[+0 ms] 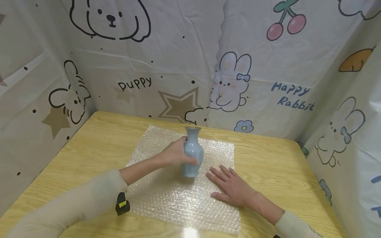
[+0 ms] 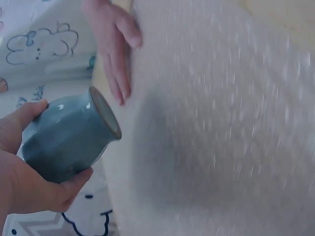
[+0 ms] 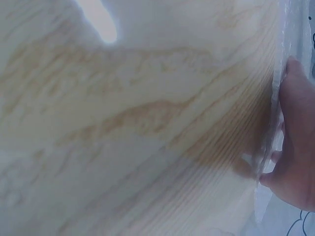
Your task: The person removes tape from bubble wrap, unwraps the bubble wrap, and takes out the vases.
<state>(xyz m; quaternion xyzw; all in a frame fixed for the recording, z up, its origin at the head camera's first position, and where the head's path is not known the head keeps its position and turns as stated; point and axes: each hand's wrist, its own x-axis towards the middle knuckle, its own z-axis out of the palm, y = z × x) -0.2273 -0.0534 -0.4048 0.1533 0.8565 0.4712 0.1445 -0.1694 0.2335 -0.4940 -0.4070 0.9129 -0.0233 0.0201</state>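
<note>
My left hand grips a light blue glazed vase round its body, mouth upward. In the left wrist view, the bare foot of the vase shows, raised off the sheet, and a soft shadow lies below it. Under both hands a sheet of clear bubble wrap is spread on the table. To the right of the vase my right hand rests on the sheet near its right edge, fingers straight and spread. In the right wrist view, that hand is seen side-on by the sheet's edge.
The wood-grain table extends past the sheet on all sides. Cloth walls with cartoon prints stand at the back, left and right. A small black device with a yellow label sits by my left forearm.
</note>
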